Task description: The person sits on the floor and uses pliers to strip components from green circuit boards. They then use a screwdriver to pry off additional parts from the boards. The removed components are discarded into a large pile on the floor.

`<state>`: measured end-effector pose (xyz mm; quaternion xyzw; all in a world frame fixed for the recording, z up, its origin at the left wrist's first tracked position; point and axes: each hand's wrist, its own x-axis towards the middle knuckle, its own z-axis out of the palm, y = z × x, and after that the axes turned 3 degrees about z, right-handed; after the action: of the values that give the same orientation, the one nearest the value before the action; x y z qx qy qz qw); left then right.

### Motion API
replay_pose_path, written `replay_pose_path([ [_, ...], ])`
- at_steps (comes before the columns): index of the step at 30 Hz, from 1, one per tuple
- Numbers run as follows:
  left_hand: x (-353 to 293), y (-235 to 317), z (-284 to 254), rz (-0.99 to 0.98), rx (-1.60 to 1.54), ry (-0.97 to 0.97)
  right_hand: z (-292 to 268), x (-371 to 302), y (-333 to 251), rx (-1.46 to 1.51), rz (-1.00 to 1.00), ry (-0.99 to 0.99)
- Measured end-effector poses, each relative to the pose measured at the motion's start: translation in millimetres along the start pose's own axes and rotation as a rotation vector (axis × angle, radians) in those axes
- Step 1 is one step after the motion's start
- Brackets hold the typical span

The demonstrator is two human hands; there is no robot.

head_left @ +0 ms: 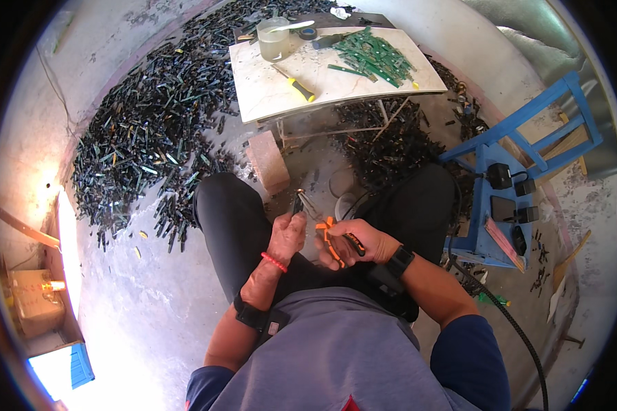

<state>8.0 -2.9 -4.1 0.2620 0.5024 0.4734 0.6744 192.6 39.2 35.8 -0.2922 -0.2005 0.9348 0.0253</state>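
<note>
My left hand (286, 236), with a red bead bracelet at its wrist, is closed around a narrow dark strip (297, 204) whose upper end sticks out above the fingers. My right hand (367, 241) grips pliers with orange and black handles (329, 231). The metal jaws (308, 205) point up and left, close beside the strip's upper end. Whether they touch it I cannot tell. Both hands are over my lap, between my knees.
Ahead stands a low white table (264, 96) with green circuit board strips (373, 55), a yellow-handled screwdriver (298, 88) and a cup of cloudy liquid (273, 42). Dark strips (158, 123) heap the floor. A brick block (267, 163) and blue chair (483, 205) stand nearby.
</note>
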Motion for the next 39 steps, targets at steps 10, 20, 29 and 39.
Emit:
replay_pose_path([
  [10,-2,4,2,0.001,-0.030,-0.017,4,1,3,0.130,-0.030,-0.004],
  [20,12,-22,-7,0.221,0.170,0.041,14,2,-1,0.117,-0.009,-0.064],
  [29,11,-20,-5,0.259,0.214,0.067,13,4,2,0.077,0.003,-0.008],
  [39,5,-11,-1,0.139,0.196,0.078,8,4,0,-0.694,-0.125,0.291],
])
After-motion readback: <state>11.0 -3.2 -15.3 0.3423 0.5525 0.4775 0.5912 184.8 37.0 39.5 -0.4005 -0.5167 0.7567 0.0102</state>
